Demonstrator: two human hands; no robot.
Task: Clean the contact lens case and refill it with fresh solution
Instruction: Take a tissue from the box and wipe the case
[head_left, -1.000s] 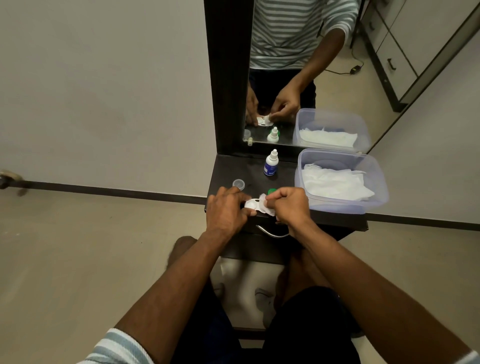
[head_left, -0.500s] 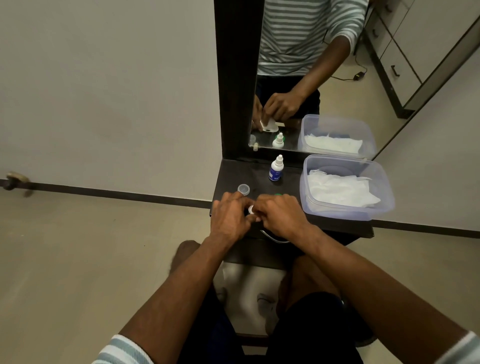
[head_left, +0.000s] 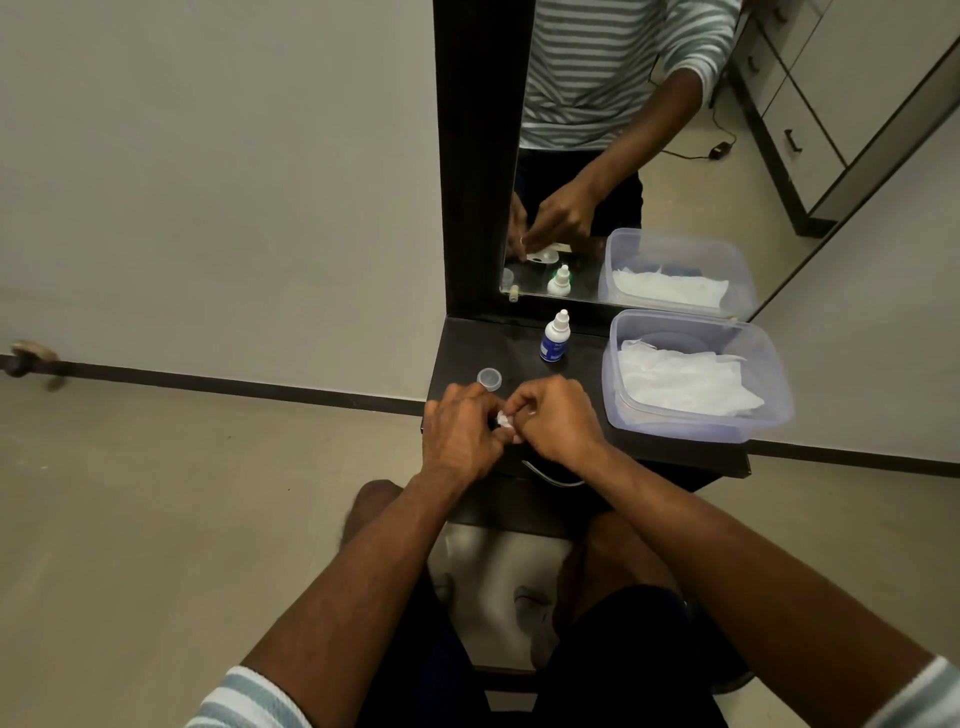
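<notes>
Both hands meet over the front edge of the dark shelf (head_left: 462, 343). My left hand (head_left: 460, 431) is closed around the contact lens case, which is almost wholly hidden in its fingers. My right hand (head_left: 553, 418) pinches a small white tissue (head_left: 505, 419) against the case. A clear round lens case cap (head_left: 489, 378) lies on the shelf just beyond my left knuckles. The small white-and-blue solution bottle (head_left: 555, 338) stands upright at the back of the shelf, its cap on.
A clear plastic tub (head_left: 774, 415) holding white tissues sits on the shelf's right side. A mirror (head_left: 649, 156) behind the shelf reflects the hands, bottle and tub. A metal drawer handle (head_left: 550, 475) shows below the hands. A door stopper (head_left: 31, 356) is at far left.
The hands closed together, so the white case and tissue seen a second ago are now mostly covered by fingers. The green cap near the right hand is now hidden.
</notes>
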